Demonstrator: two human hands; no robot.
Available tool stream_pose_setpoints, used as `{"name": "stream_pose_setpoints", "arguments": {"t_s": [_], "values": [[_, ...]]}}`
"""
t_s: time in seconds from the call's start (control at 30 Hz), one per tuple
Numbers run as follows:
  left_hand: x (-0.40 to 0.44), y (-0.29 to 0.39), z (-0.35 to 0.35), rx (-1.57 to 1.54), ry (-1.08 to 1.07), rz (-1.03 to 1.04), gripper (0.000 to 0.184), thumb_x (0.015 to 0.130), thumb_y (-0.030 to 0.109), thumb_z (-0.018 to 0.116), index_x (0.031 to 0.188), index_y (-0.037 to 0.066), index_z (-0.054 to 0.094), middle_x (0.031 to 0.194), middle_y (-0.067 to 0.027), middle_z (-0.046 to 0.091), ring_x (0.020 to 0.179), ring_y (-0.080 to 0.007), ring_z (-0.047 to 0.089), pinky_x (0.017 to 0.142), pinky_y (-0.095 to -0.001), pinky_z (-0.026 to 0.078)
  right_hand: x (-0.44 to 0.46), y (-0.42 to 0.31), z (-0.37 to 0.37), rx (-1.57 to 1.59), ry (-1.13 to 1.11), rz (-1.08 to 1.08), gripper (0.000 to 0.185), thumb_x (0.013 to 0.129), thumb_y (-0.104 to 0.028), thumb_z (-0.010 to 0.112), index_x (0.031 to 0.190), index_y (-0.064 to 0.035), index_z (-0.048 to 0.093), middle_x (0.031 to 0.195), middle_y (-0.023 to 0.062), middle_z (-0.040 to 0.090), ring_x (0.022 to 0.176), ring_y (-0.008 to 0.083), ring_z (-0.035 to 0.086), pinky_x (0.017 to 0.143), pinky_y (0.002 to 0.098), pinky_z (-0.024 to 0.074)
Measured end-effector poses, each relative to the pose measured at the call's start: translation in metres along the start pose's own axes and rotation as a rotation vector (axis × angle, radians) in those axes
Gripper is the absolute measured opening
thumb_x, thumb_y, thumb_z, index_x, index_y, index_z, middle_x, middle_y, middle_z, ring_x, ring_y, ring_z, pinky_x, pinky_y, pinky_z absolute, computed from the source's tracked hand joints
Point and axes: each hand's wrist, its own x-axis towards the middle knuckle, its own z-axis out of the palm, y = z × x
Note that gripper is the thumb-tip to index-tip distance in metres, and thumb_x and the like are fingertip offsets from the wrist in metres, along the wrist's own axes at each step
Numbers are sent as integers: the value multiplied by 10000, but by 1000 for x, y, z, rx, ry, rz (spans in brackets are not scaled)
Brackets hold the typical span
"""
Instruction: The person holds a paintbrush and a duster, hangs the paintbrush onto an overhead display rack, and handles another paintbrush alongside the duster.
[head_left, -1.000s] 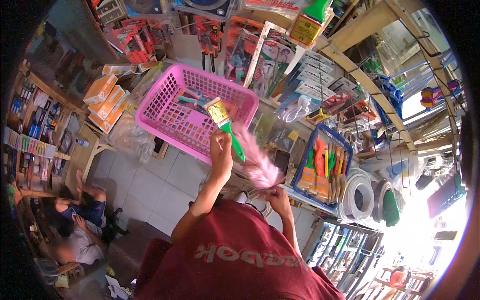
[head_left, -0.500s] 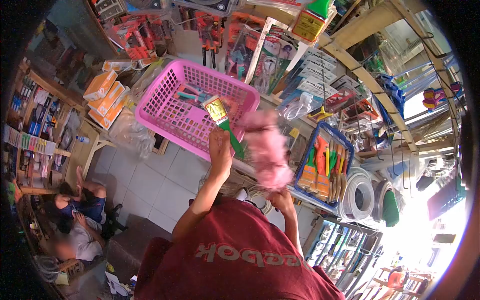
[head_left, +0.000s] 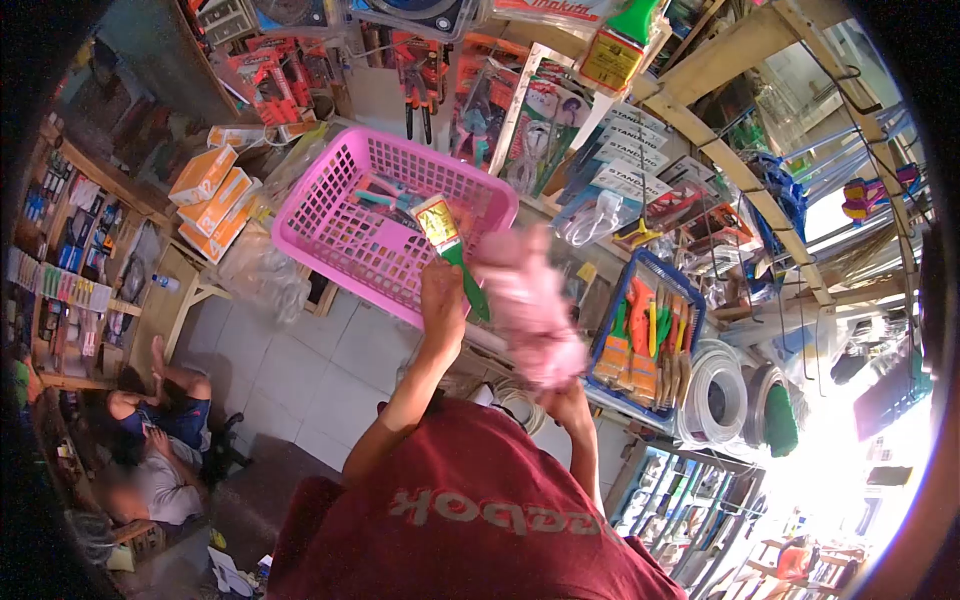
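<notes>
Head view: by the pink basket [head_left: 350, 284], left hand [head_left: 440, 300] grips a paintbrush [head_left: 452, 254], right hand [head_left: 568, 402] a duster [head_left: 530, 310] — apparently dusting; next stroke needs steadiness.

There are two hands [head_left: 443, 303], one held paintbrush [head_left: 451, 250], one pink duster [head_left: 530, 310], one pink basket [head_left: 340, 281], one blue basket [head_left: 610, 318], four STANDARD packs [head_left: 627, 183], at least three orange-and-white boxes [head_left: 205, 178]
</notes>
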Motion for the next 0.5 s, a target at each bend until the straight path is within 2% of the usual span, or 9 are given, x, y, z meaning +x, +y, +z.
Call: {"name": "stream_pose_setpoints", "arguments": {"t_s": [0.03,0.1,0.17,0.23,0.33,0.37,0.43,0.5], "values": [[-1,1,0,-1,-6,-28,172,948,196,516,1031,64,443,870,-16,461,769,-61,440,651,-242,388,-8,-32,-10,266,-112,328,369,706,-22,586,1075,-3,591,798,61,645,680,146,579,627,320,472],[-5,13,5,-8,-16,-78,173,949,202,514,1032,67,444,865,-11,462,773,-55,433,655,-244,385,-3,-36,-3,119,-103,306,373,692,-2,578,1065,-3,599,802,72,654,696,161,600,639,318,478],[-5,15,7,33,-30,-39,171,952,207,510,1029,70,443,865,-5,463,775,-52,428,658,-243,383,3,-4,0,-180,-213,266,404,698,14,573,1101,-13,582,907,91,664,758,188,623,671,321,489],[0,10,4,125,-25,83,169,954,211,504,1023,71,440,866,1,464,766,-52,425,655,-239,381,0,-9,-8,-42,-230,227,414,717,0,574,1131,-20,564,978,102,651,819,192,620,703,331,493],[-5,24,11,-246,-35,-74,178,955,213,503,1036,72,433,882,8,485,738,-42,423,611,-209,355,-8,-26,-6,146,-154,215,393,746,-16,565,1139,-21,558,1023,108,642,897,193,611,753,345,490],[-5,17,9,-287,-47,-81,186,954,208,503,1049,66,429,909,-1,500,745,-48,439,624,-208,369,-10,-33,-5,203,-110,213,380,755,-21,560,1135,-20,560,1029,108,641,921,192,607,770,350,487],[-5,5,7,-374,-76,-95,204,953,199,502,1075,56,422,964,-19,529,759,-59,471,650,-207,397,-8,-17,3,123,-61,191,268,766,-36,542,1025,-11,606,882,92,643,793,165,596,675,322,468],[-7,11,10,-275,-59,-111,224,952,187,501,1106,53,408,1006,-37,551,798,-72,502,700,-217,422,-1,-7,7,-50,-14,32,178,791,-57,505,895,-1,637,676,72,622,600,116,563,517,270,431]]}}
